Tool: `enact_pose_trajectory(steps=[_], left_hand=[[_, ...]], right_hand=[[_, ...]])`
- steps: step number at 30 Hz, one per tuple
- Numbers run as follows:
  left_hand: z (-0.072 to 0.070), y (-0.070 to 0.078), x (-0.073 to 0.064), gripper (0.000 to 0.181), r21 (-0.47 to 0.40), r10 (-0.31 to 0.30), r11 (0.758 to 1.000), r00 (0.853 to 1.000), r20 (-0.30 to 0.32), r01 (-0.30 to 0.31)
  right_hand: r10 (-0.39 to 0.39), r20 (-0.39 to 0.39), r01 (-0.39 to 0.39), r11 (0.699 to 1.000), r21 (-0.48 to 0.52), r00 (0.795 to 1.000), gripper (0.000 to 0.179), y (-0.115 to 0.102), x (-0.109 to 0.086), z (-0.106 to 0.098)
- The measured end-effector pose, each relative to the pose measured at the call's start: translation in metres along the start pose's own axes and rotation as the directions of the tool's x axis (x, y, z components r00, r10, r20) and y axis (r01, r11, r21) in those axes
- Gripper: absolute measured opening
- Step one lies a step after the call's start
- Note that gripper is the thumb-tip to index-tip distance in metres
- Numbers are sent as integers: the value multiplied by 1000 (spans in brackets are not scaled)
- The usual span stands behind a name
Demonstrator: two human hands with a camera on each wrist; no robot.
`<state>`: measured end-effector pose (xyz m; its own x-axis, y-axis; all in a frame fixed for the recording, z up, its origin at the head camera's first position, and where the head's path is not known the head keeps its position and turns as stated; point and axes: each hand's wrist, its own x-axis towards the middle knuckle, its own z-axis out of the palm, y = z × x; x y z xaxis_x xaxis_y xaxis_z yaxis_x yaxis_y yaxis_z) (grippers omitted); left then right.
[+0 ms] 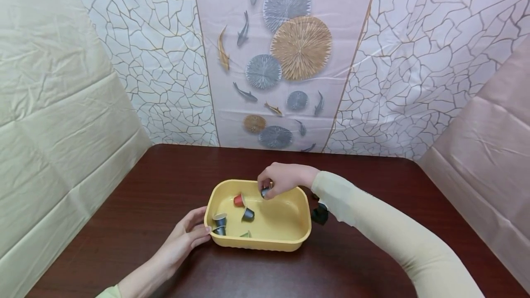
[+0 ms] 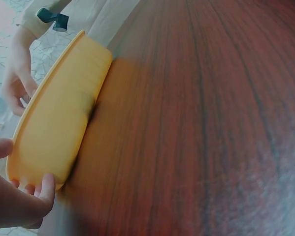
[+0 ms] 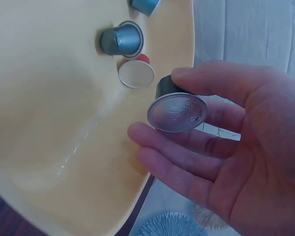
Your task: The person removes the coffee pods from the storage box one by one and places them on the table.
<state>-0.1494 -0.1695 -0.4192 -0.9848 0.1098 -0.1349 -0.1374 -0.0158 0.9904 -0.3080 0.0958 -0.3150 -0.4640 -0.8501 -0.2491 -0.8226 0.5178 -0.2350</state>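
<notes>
The right hand [image 1: 285, 176] pinches a dark coffee capsule [image 1: 265, 191] between thumb and fingers, holding it up by the far rim of the yellow tub [image 1: 265, 244]; the right wrist view shows the capsule's silvery lid turned toward the camera, with two further fingers reaching past it beside the tub's wall. The left hand [image 1: 188, 233] grips the tub at its left end, thumb on the rim and fingers against the outside. Inside the tub, nearest the held capsule, a red capsule [image 1: 238, 200] lies tipped over toward the far wall, its pale lid facing sideways, and a dark blue capsule [image 1: 248, 215] lies just beside it, a little closer to the tub's near side. Two more dark capsules [image 1: 220, 220] sit close together in the tub's near left corner, by the left hand's thumb. A pale greenish capsule [image 1: 246, 234] shows at the tub's near wall, partly hidden by the rim. Just outside the tub's right end, a small black device [image 1: 320, 214] hangs at the right sleeve [image 1: 372, 220]. Under and around the tub is the dark reddish-brown worktop [image 1: 174, 174], and beyond the tub stands a patterned curtain [image 1: 265, 100] with printed fish and round discs
</notes>
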Motion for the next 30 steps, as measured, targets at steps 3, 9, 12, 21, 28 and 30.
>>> enact_pose_trajectory(steps=[3, 9, 12, 21, 28, 30], left_hand=[[0, -1, 0, 62, 1, 1, 1000, 1000, 5, -1], [-1, -1, 0, 62, 3, 3, 1000, 1000, 6, -3], [-1, -1, -1, 62, 2, 6, 1000, 1000, 8, -6], [0, -1, -1, 62, -1, 4, 1000, 1000, 7, -4], [0, -1, 0, 62, -3, 2, 1000, 1000, 9, -2], [0, -1, 0, 62, -6, 4, 1000, 1000, 11, -4]], right_hand=[[5, -7, -5, 1000, 21, 1000, 18, 3, -5, 0], [15, -25, -13, 996, 84, 1000, 23, 10, -16, -1], [31, -43, -27, 994, 102, 999, 24, 14, -22, -2], [87, -103, -72, 988, 140, 991, 21, 22, -39, 1], [95, -159, -68, 983, 169, 983, 22, 29, -56, 8], [108, -170, -74, 978, 193, 979, 23, 30, -60, 9]])
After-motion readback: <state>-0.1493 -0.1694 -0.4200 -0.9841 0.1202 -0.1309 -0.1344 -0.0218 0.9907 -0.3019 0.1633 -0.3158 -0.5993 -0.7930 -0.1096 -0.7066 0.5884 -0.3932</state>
